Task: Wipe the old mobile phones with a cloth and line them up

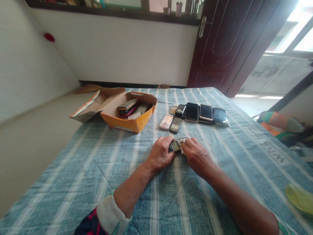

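Observation:
My left hand [161,152] grips one end of a dark keypad phone [174,146], which has a grey screen and light keys. The fingers of my right hand [195,151] are closed at its keypad end, on a small white wipe [182,150] that is mostly hidden under them. Beyond my hands, a white-and-red keypad phone [166,121] and a dark keypad phone [175,125] lie side by side. Behind these are two more small phones, a gold one [173,109] and a black one [180,109].
Touchscreen phones [192,111] lie in stacks to the right of the small ones. At the back left, an orange cardboard box [124,124] with its lid open holds several phones [128,104]. A striped blue cloth [117,156] covers the surface. Something yellow-green [299,197] sits at the right edge.

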A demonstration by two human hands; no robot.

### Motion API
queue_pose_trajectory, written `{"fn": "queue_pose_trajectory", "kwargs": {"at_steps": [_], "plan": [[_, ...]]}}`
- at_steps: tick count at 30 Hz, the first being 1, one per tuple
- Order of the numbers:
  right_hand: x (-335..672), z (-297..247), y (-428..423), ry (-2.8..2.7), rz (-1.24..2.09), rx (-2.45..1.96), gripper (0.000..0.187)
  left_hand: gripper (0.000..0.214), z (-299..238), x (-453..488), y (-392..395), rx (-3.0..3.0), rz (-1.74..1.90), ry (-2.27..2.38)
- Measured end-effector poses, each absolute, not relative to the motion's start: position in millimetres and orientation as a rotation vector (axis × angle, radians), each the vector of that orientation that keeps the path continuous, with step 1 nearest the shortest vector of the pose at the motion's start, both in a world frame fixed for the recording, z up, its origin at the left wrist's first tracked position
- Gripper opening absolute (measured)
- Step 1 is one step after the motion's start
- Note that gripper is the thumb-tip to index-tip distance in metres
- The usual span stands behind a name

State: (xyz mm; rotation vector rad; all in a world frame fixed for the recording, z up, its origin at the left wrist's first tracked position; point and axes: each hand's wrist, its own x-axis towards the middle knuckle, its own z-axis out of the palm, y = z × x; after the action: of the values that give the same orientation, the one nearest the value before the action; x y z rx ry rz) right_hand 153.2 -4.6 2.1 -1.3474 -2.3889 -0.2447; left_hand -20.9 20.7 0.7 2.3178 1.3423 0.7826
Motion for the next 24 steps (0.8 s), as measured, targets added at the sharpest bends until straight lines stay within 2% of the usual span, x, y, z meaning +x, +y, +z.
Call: {"fn": "queue_pose_trajectory", "kwargs": {"at_steps": [24], "plan": [[162.9,-0.6,7.6,-2.306,-0.337,-1.436,0.029,0.035,1.7,-20.7,20.0,2.326,0.783,1.346]]}}
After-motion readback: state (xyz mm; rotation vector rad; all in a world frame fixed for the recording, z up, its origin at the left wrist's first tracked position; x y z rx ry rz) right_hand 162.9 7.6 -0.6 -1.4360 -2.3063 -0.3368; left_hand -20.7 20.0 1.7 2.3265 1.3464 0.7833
